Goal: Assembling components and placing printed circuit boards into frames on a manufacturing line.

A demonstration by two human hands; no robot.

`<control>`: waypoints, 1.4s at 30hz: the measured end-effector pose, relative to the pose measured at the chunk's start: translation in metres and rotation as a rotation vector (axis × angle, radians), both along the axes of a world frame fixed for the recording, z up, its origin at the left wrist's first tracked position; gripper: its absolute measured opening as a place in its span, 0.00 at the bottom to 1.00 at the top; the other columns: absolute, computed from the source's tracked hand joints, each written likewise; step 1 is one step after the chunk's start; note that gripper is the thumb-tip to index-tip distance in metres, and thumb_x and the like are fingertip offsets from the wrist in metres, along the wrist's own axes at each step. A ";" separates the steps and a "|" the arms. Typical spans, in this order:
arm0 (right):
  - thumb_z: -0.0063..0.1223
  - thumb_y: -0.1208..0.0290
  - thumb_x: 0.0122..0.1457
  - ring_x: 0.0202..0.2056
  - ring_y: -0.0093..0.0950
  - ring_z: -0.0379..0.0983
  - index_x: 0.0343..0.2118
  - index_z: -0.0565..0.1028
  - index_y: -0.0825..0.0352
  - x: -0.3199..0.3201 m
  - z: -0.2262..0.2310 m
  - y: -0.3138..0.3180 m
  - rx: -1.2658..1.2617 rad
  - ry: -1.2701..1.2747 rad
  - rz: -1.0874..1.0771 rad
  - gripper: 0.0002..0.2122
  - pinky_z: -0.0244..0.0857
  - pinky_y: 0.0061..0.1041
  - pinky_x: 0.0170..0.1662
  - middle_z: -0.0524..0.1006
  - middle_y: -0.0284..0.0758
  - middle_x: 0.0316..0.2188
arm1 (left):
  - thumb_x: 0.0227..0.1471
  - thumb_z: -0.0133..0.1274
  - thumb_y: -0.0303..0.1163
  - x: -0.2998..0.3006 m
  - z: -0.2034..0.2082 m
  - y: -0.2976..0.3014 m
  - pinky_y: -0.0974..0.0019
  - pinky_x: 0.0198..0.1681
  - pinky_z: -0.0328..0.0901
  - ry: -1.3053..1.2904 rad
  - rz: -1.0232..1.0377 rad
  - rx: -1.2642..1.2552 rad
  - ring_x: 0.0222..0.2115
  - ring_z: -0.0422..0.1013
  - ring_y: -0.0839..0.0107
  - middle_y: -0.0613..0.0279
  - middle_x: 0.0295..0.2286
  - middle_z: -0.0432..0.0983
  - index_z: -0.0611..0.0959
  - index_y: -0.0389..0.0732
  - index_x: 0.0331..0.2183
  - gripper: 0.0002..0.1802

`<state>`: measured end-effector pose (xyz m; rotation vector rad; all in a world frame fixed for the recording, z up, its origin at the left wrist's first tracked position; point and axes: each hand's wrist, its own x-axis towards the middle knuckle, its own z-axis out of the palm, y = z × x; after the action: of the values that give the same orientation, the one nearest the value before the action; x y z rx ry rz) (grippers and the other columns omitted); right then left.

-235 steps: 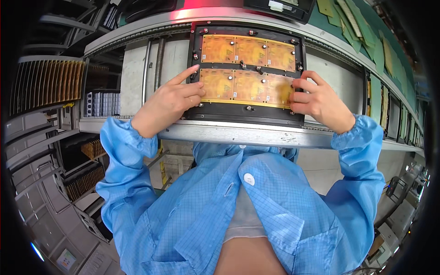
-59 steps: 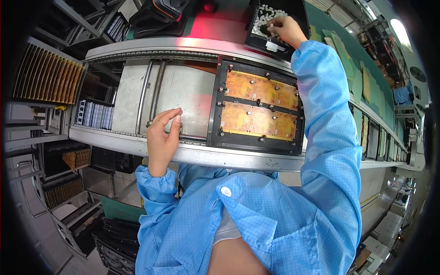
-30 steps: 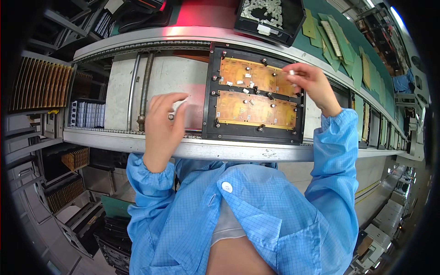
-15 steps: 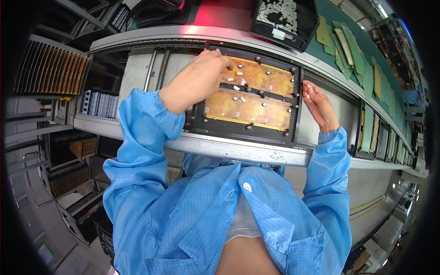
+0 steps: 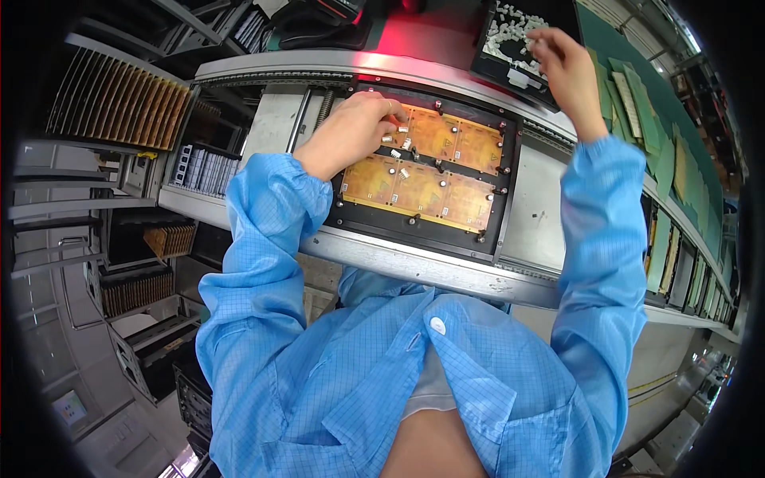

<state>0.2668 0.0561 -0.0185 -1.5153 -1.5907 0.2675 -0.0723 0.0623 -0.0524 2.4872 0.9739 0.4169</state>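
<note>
My left hand (image 5: pixel 356 127) lies over the upper left of a black frame (image 5: pixel 373 221) holding two yellow-brown circuit panels, an upper panel (image 5: pixel 434 131) and a lower panel (image 5: pixel 418 188). Its fingers are curled down at the upper panel's left end, and what their tips hold is hidden. Beside them, several loose white connectors (image 5: pixel 405 173) lie on and between the panels. My right hand (image 5: pixel 567 70) reaches over a black bin (image 5: pixel 550 94) of small white connectors (image 5: pixel 510 30). Its fingers are apart, slightly blurred, and no part shows between them.
The frame sits between metal conveyor rails (image 5: pixel 382 256). Green and yellow boards (image 5: pixel 637 103) lie at the far right. A rack of upright brown boards (image 5: pixel 119 103) stands at the left. Red light falls on the green bench (image 5: pixel 430 40) behind the rail.
My right hand has moved from beside the frame's right edge, where it held small white pieces, up and away to the bin. My left hand stays at the upper panel. The whole view has shifted slightly.
</note>
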 end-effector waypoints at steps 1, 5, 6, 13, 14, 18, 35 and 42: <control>0.49 0.77 0.64 0.27 0.16 0.68 0.45 0.78 0.66 0.008 -0.002 0.019 0.001 -0.001 -0.002 0.10 0.65 0.19 0.32 0.78 0.28 0.27 | 0.50 0.56 0.25 0.000 0.001 0.001 0.54 0.47 0.67 -0.001 -0.002 0.001 0.41 0.73 0.51 0.50 0.34 0.78 0.83 0.39 0.38 0.10; 0.49 0.72 0.64 0.32 0.26 0.76 0.45 0.79 0.63 0.042 -0.016 0.059 -0.044 -0.251 -0.140 0.10 0.69 0.28 0.38 0.81 0.35 0.30 | 0.50 0.56 0.24 -0.001 0.005 0.003 0.56 0.45 0.68 -0.016 0.013 0.044 0.39 0.73 0.52 0.52 0.33 0.78 0.83 0.38 0.37 0.10; 0.49 0.70 0.64 0.35 0.31 0.79 0.45 0.79 0.62 0.047 -0.020 0.063 -0.042 -0.281 -0.177 0.10 0.70 0.30 0.40 0.82 0.37 0.31 | 0.50 0.56 0.24 -0.003 0.005 0.005 0.58 0.43 0.69 -0.035 0.015 0.080 0.38 0.74 0.54 0.52 0.33 0.78 0.83 0.36 0.37 0.09; 0.50 0.68 0.64 0.38 0.31 0.80 0.44 0.79 0.63 0.000 -0.003 0.034 0.111 -0.427 -0.184 0.10 0.70 0.28 0.43 0.82 0.37 0.34 | 0.49 0.57 0.25 0.005 -0.007 -0.002 0.57 0.44 0.68 -0.082 -0.088 0.067 0.38 0.73 0.54 0.53 0.32 0.78 0.83 0.37 0.37 0.10; 0.52 0.69 0.64 0.37 0.28 0.78 0.43 0.79 0.64 -0.010 0.000 0.024 0.062 -0.299 -0.151 0.09 0.69 0.26 0.42 0.82 0.36 0.33 | 0.48 0.58 0.25 0.009 -0.009 0.001 0.56 0.44 0.68 -0.047 -0.091 0.053 0.38 0.73 0.54 0.53 0.32 0.78 0.83 0.37 0.36 0.10; 0.57 0.75 0.61 0.35 0.16 0.73 0.40 0.78 0.71 -0.017 -0.011 -0.008 -0.152 -0.004 0.162 0.07 0.66 0.18 0.38 0.79 0.28 0.31 | 0.50 0.57 0.24 0.012 -0.014 0.008 0.58 0.42 0.69 0.015 -0.117 0.125 0.36 0.74 0.53 0.53 0.30 0.79 0.83 0.36 0.36 0.08; 0.57 0.77 0.61 0.36 0.21 0.75 0.49 0.76 0.74 -0.002 -0.074 -0.130 -0.385 0.887 0.053 0.14 0.70 0.20 0.43 0.80 0.36 0.38 | 0.55 0.54 0.26 0.039 0.000 0.025 0.63 0.40 0.71 -0.035 -0.038 -0.054 0.33 0.77 0.54 0.50 0.33 0.81 0.83 0.35 0.40 0.10; 0.56 0.76 0.61 0.37 0.21 0.74 0.47 0.77 0.74 0.004 -0.067 -0.136 -0.331 0.817 0.036 0.13 0.69 0.20 0.44 0.79 0.35 0.38 | 0.51 0.57 0.27 0.055 -0.013 0.026 0.57 0.44 0.69 -0.163 -0.179 0.058 0.37 0.76 0.51 0.50 0.32 0.80 0.85 0.34 0.33 0.08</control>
<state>0.2706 -0.0796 -0.0854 -1.3477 -0.9370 1.0621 -0.0178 0.0878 -0.0655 2.5198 0.6776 0.5860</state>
